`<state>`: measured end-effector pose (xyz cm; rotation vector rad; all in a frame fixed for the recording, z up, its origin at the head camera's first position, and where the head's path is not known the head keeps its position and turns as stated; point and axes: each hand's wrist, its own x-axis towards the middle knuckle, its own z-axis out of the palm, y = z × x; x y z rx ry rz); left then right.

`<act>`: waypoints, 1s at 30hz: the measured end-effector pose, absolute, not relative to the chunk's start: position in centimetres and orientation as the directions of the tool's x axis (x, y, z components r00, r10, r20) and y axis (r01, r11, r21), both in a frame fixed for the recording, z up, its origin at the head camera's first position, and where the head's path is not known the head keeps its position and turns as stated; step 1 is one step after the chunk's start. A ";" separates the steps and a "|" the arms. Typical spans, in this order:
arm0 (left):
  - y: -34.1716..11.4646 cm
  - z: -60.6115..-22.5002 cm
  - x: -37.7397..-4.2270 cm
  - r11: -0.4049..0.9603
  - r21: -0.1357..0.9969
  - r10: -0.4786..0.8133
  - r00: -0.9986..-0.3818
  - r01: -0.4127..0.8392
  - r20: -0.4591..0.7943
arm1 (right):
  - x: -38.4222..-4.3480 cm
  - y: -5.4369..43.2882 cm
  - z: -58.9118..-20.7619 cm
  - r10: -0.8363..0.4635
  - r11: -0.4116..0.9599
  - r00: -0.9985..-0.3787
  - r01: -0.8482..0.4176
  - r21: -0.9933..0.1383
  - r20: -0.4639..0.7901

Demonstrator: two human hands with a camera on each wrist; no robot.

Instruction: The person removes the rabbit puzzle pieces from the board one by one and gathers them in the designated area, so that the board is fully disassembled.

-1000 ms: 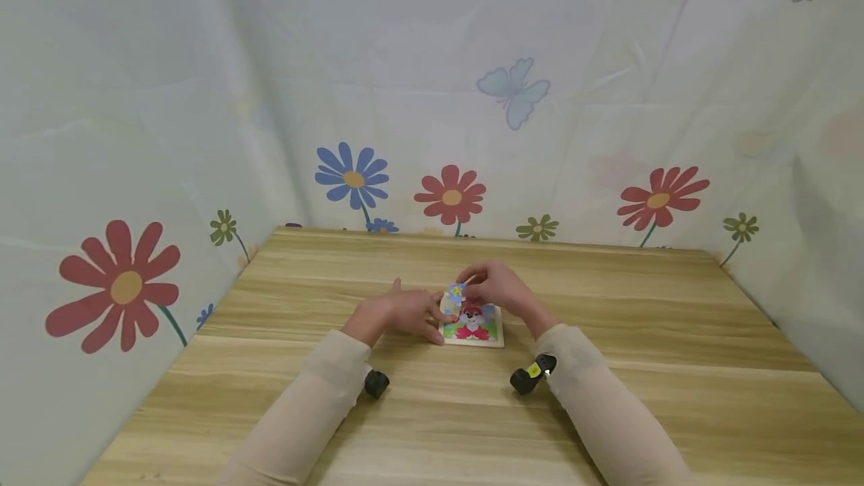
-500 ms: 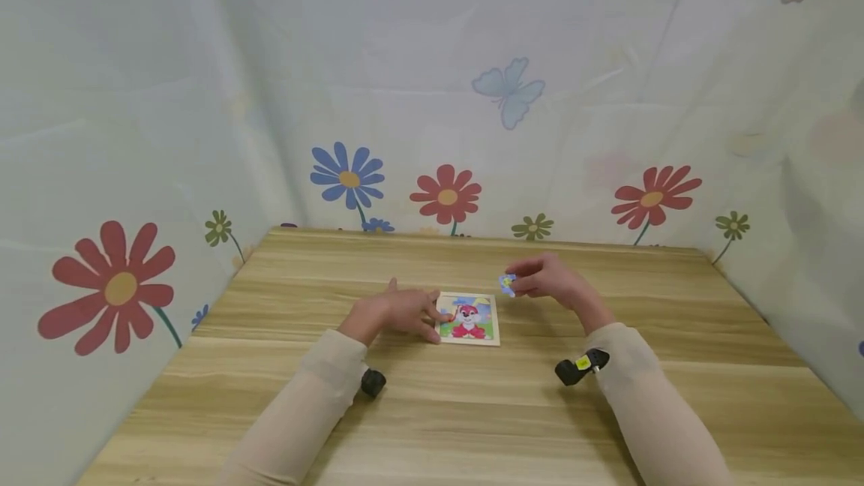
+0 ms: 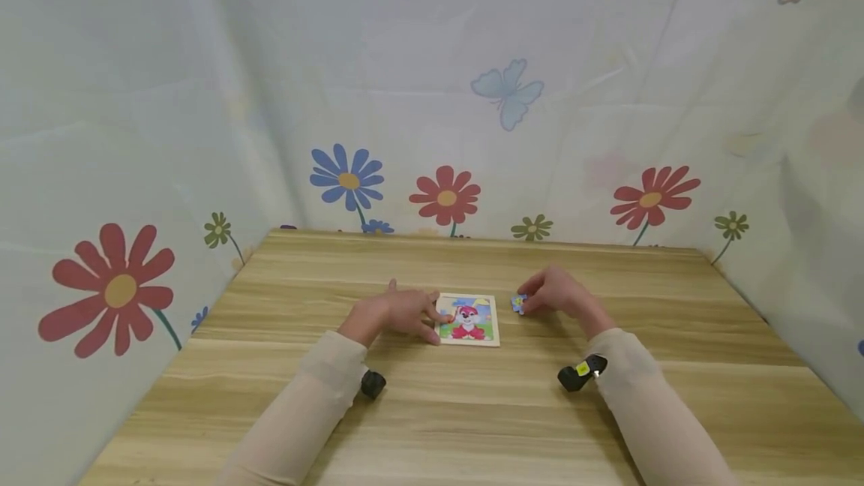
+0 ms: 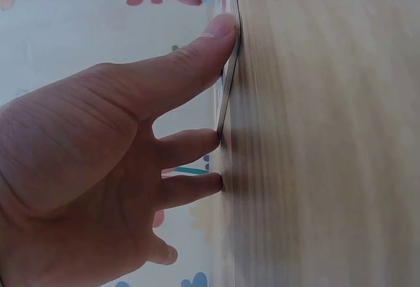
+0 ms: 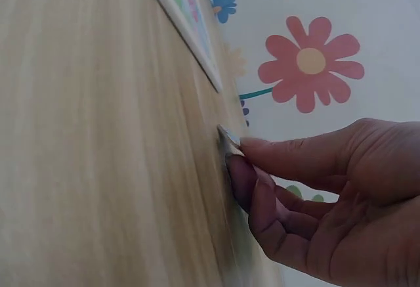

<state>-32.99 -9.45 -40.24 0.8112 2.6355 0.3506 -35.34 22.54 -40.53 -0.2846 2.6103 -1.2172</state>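
A small square jigsaw puzzle [image 3: 469,334] with a pale frame and a red-and-white cartoon animal lies flat on the table. My left hand [image 3: 403,312] rests at its left side, thumb and fingertips touching the frame's edge; in the left wrist view the fingers [image 4: 190,148] reach out fairly straight. To the right of the puzzle, my right hand [image 3: 555,292] pinches a blue puzzle piece [image 3: 518,303] with a yellow mark. The right wrist view shows this piece [image 5: 228,136] edge-on between thumb and fingers, low at the tabletop; whether it touches the wood I cannot tell.
The wood-grain table [image 3: 432,411] reaches back to a pale curtain [image 3: 405,58] printed with flowers and a butterfly. Both wrists carry a small black camera, such as the right one [image 3: 580,372].
My right hand has carried the blue puzzle piece from the puzzle's upper left out to the right, then lowered it towards the table. The left hand has stayed at the frame.
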 end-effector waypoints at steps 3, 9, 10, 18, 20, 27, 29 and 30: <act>-9.5 -40.3 -32.8 0.803 0.339 0.582 -0.769 0.490 -0.265 | -35.2 22.2 -40.8 -0.265 0.683 -0.956 -0.096 -0.724 -0.124; -9.5 -40.3 -32.8 0.803 0.334 0.582 -0.770 0.493 -0.262 | -35.3 21.5 -41.1 -0.219 0.733 -0.968 -0.083 -0.675 -0.120; -9.5 -40.2 -32.8 0.804 0.333 0.581 -0.770 0.493 -0.262 | -35.3 21.4 -41.1 -0.216 0.735 -0.969 -0.080 -0.674 -0.121; -9.5 -40.0 -32.8 0.809 0.322 0.576 -0.771 0.492 -0.270 | -35.2 21.2 -40.8 -0.206 0.755 -0.971 -0.079 -0.651 -0.121; -9.5 -40.0 -32.9 0.810 0.318 0.575 -0.772 0.493 -0.269 | -35.2 21.2 -40.8 -0.209 0.755 -0.971 -0.083 -0.650 -0.119; -9.5 -40.2 -32.9 0.811 0.326 0.573 -0.773 0.486 -0.273 | -35.0 21.1 -40.8 -0.203 0.757 -0.971 -0.074 -0.650 -0.125; -9.5 -40.3 -32.8 0.810 0.323 0.575 -0.772 0.489 -0.272 | -35.0 21.2 -40.8 -0.204 0.763 -0.971 -0.079 -0.642 -0.122; -9.5 -40.3 -32.8 0.810 0.321 0.575 -0.772 0.490 -0.271 | -35.0 21.2 -40.8 -0.204 0.765 -0.972 -0.081 -0.639 -0.121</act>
